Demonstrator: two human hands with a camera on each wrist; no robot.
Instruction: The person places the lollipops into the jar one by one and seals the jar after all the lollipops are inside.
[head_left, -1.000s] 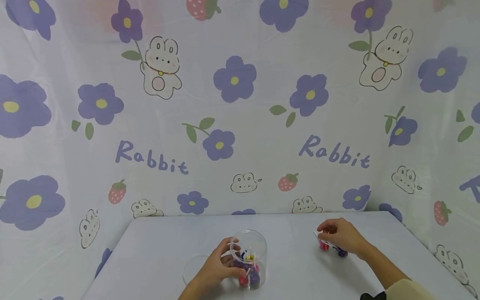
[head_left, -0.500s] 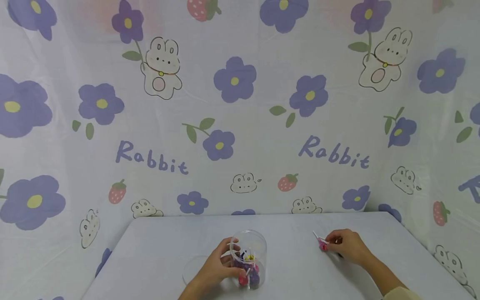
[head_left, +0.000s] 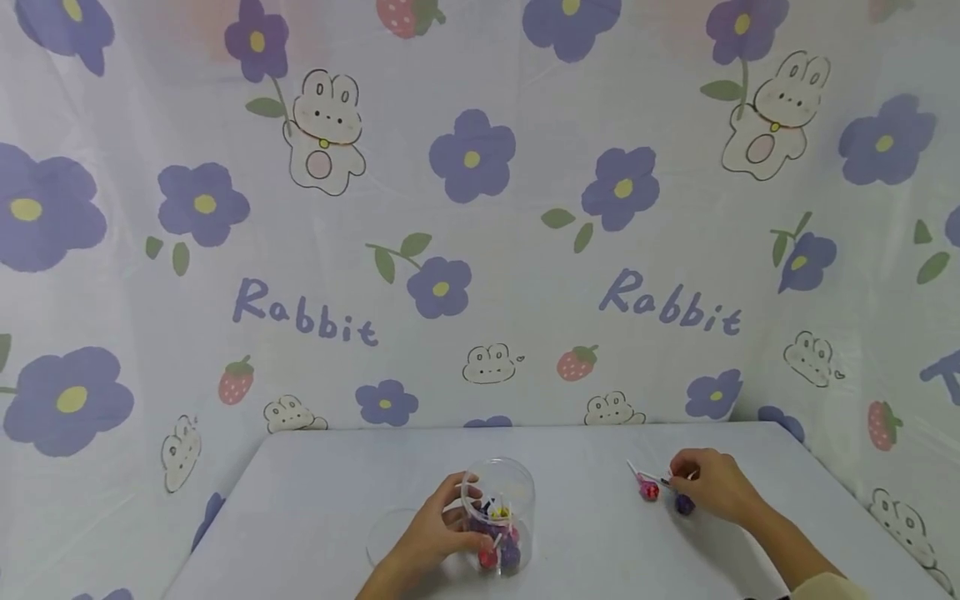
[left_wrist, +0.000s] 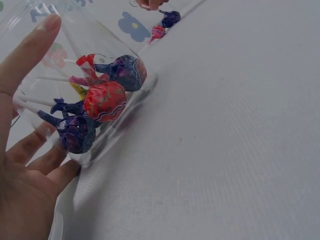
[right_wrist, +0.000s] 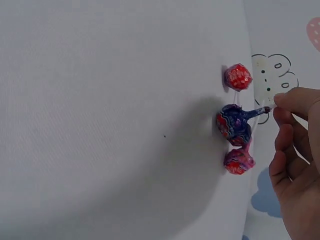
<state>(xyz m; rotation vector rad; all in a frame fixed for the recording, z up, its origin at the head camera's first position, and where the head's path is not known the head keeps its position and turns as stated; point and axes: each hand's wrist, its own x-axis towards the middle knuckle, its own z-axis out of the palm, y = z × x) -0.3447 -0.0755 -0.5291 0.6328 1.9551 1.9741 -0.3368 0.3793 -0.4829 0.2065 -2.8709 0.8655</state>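
Observation:
My left hand (head_left: pixel 442 529) grips the side of a clear plastic jar (head_left: pixel 517 483), thumb and fingers spread around its wall. Inside, several wrapped lollipops show, among them a red one (left_wrist: pixel 106 101) and a dark blue one (left_wrist: pixel 76 134), with white sticks. On the right of the table, my right hand (head_left: pixel 716 483) pinches the stick of a dark blue lollipop (right_wrist: pixel 232 125) between thumb and forefinger. Its wrapped head hangs at or just above the tabletop; contact is unclear. Beside it are a red lollipop (right_wrist: pixel 238 77) and a pink-and-red lollipop (right_wrist: pixel 239 161).
A clear round lid (head_left: pixel 386 533) lies on the white table (head_left: pixel 322 475), left of the jar and partly behind my left forearm. A white cloth (head_left: pixel 525 233) printed with rabbits and flowers hangs behind and along both sides.
My right hand dips toward the table, then comes back up slightly to the right. The dark blue lollipop, hidden behind it half a second ago, shows again. The left hand and jar stay put.

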